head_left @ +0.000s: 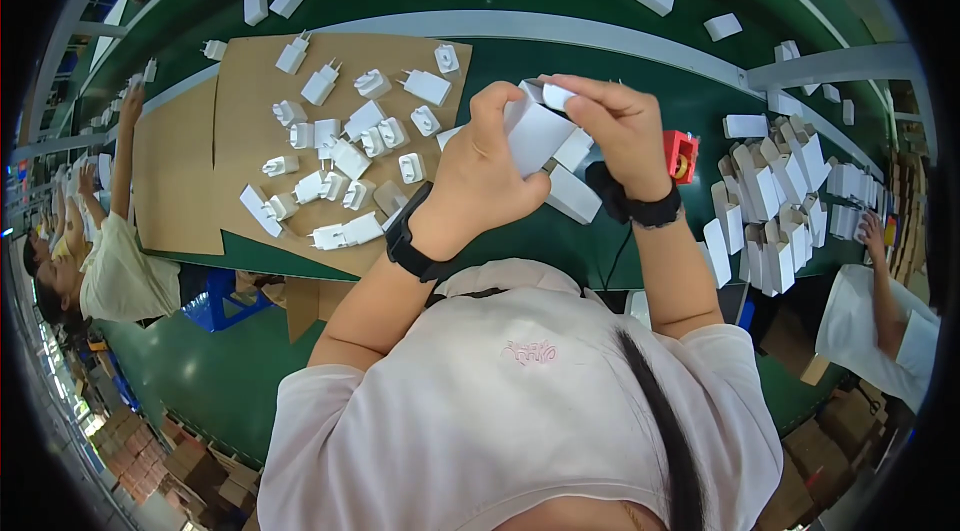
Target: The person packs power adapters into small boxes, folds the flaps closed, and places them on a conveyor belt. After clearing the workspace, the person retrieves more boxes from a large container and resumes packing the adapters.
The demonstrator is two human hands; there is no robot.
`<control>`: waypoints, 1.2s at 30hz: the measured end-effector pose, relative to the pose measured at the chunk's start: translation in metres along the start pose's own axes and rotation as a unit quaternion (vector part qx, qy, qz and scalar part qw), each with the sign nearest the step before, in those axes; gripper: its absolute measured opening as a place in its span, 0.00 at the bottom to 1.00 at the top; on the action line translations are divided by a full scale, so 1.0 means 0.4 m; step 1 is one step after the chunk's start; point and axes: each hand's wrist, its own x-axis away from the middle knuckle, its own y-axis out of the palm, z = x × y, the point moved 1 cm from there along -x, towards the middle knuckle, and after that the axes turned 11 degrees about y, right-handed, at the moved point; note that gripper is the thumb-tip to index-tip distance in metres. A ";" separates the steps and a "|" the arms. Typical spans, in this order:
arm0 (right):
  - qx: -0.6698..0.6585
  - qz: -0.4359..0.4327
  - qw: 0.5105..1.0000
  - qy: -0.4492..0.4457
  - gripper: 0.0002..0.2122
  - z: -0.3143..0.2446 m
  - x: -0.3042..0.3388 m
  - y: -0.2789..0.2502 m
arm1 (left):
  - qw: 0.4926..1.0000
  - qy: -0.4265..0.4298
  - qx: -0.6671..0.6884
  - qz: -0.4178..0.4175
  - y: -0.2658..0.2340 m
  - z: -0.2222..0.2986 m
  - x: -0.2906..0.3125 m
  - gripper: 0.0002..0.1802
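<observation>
**A thin white box (538, 136) I could crush**

My left hand (485, 171) is clasped around the box, while my right hand (622, 126) pinches a small white piece (557, 96) at its upper end; I can't tell whether that's a flap or something separate. Squeezing too hard on the left could buckle the sides. If my right fingertips slip, the piece could crease or drop. Loose boxes (573, 196) lie just below my hands, so dipping either hand could push them across the worktop (540, 56).
</observation>
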 end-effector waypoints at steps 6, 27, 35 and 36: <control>0.087 -0.020 0.996 -0.011 0.11 -0.005 -0.011 -0.020 | 1.000 0.003 0.013 -0.003 0.005 -0.015 -0.009 0.39; 0.059 -0.089 0.993 0.048 0.13 0.043 -0.039 -0.038 | 0.995 -0.070 0.068 0.001 0.063 -0.037 0.002 0.43; -0.099 0.197 0.970 0.103 0.18 0.315 -0.507 -0.508 | 0.971 0.054 -0.091 -0.212 0.225 -0.110 0.078 0.37; -0.105 0.212 0.967 0.090 0.19 0.352 -0.509 -0.558 | 0.969 0.060 -0.081 -0.224 0.247 -0.112 0.080 0.37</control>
